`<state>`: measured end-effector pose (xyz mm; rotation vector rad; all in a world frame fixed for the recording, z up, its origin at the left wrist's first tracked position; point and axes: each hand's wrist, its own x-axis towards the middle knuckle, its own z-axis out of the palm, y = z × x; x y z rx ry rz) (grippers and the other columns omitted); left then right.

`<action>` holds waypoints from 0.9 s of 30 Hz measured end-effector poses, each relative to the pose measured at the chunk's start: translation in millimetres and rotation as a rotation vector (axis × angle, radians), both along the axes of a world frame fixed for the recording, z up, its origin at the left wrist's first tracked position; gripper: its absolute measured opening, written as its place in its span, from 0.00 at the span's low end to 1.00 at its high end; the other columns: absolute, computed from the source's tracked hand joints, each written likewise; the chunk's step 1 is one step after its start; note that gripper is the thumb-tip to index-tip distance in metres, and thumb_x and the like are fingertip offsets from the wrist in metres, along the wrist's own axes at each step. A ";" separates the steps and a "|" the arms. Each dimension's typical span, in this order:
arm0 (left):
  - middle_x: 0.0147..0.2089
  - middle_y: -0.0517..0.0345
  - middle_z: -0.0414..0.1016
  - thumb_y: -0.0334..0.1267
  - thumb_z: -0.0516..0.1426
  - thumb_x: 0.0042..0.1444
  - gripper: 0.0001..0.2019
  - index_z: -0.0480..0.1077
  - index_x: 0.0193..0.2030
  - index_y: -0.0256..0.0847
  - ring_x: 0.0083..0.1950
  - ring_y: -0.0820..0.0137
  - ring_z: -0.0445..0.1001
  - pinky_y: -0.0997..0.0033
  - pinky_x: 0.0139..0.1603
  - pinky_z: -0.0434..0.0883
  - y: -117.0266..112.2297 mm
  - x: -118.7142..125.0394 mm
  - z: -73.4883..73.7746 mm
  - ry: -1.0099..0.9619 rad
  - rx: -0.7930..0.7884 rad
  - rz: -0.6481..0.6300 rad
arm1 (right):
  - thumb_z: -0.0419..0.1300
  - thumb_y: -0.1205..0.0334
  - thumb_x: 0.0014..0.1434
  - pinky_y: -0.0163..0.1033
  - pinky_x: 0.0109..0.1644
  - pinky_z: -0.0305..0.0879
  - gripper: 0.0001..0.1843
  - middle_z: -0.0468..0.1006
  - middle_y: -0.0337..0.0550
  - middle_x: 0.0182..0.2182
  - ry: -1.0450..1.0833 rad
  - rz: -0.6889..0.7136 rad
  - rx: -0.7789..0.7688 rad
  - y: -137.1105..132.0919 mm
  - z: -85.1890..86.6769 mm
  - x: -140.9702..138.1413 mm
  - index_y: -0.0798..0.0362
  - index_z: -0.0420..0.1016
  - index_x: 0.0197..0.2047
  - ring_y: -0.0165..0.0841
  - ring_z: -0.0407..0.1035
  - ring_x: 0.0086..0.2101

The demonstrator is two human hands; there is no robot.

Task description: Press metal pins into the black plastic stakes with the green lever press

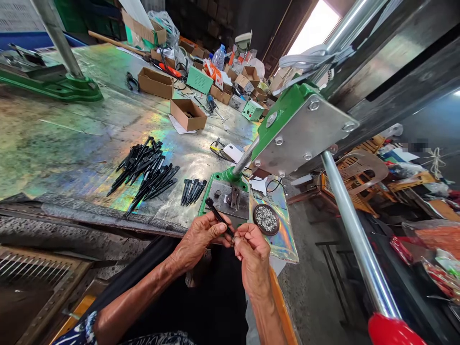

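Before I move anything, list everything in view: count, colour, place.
Held spike: one, black, in left hand
Spike pile: many, black, near table edge
Spike row: several, black, beside pile
Press: one, green and silver, right of centre
Dish: one, dark, right of press base
Metal bits: many, silver, in dish
Post stand: one, green, table's far left
Open boxes: two, brown, mid-table; others behind
Pliers: one, black, left of open boxes
Devices: two, pale green, right of open boxes
Clutter: uncountable, mixed, table's back
Bottle: one, clear, in clutter
Plastic chair: one, beige, right side
Table: one, grey, under spikes
Left hand: one, bare, gripping held spike
Right hand: one, bare, fingertips at spike's lower end
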<state>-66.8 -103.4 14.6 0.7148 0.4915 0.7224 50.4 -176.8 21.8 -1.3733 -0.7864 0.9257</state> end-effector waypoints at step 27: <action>0.26 0.60 0.70 0.41 0.57 0.47 0.09 0.65 0.31 0.37 0.23 0.75 0.68 0.76 0.23 0.70 65.9 43.5 -17.9 0.241 0.337 0.123 | 0.66 0.61 0.44 0.30 0.22 0.51 0.12 0.73 0.44 0.29 0.189 -0.182 0.047 7.3 31.2 46.0 0.54 0.73 0.33 0.26 0.59 0.24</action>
